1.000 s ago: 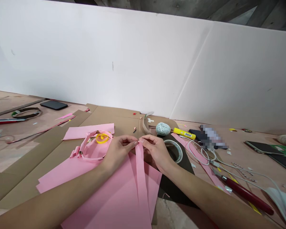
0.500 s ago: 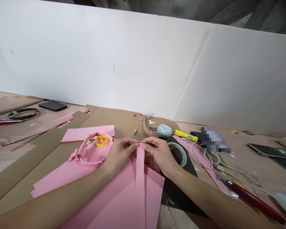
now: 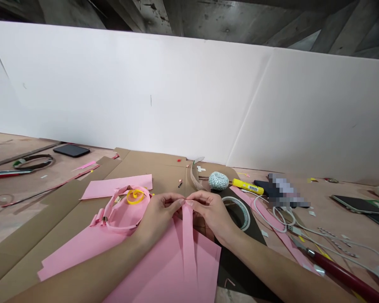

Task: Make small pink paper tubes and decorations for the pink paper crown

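My left hand (image 3: 159,215) and my right hand (image 3: 210,212) meet at their fingertips, pinching the top end of a narrow pink paper strip (image 3: 188,240). The strip hangs down over a large pink paper sheet (image 3: 164,256) lying under my forearms. Just left of my left hand sits a looped pink paper band (image 3: 113,210) with a curled yellow paper strip (image 3: 135,196) on it. A smaller pink sheet (image 3: 113,187) lies behind the band. Close beyond my right hand is a roll of clear tape (image 3: 238,212) on a black sheet (image 3: 241,277).
Brown cardboard (image 3: 164,168) lies under the paper. Beyond it are a speckled twine ball (image 3: 218,181) and a yellow marker (image 3: 248,187). White cable (image 3: 271,214) and a red-handled tool (image 3: 344,275) lie right, a phone (image 3: 71,150) far left, and a white board (image 3: 177,92) stands behind.
The whole scene has shifted lower in the view as my head tilted up. Both hands stay pinched together on the strip's top end, and the paper looks otherwise unmoved.
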`<act>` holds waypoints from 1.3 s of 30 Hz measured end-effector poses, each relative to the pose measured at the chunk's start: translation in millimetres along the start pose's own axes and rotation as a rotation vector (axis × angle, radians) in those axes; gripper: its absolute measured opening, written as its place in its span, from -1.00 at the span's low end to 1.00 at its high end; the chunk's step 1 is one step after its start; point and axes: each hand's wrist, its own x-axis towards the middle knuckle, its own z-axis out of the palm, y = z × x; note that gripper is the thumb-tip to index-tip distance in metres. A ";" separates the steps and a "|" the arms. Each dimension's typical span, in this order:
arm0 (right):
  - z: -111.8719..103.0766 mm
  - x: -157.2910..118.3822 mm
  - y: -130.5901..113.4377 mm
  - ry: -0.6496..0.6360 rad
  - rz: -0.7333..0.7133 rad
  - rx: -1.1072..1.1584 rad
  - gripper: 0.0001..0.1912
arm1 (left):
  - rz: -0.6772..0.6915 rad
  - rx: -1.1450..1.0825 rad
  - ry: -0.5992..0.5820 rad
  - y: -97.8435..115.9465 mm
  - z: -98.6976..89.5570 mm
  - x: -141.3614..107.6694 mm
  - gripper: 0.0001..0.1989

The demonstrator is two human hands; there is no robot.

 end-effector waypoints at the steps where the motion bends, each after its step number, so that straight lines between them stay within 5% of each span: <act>1: 0.0 -0.6 -0.4 -0.005 0.009 0.005 -0.74 | -0.002 0.000 0.002 0.3 0.2 -0.5 -0.82; 39: -3.8 -1.1 -2.3 -0.015 0.014 0.029 -0.73 | 0.001 -0.002 0.005 0.4 2.4 -0.8 -0.77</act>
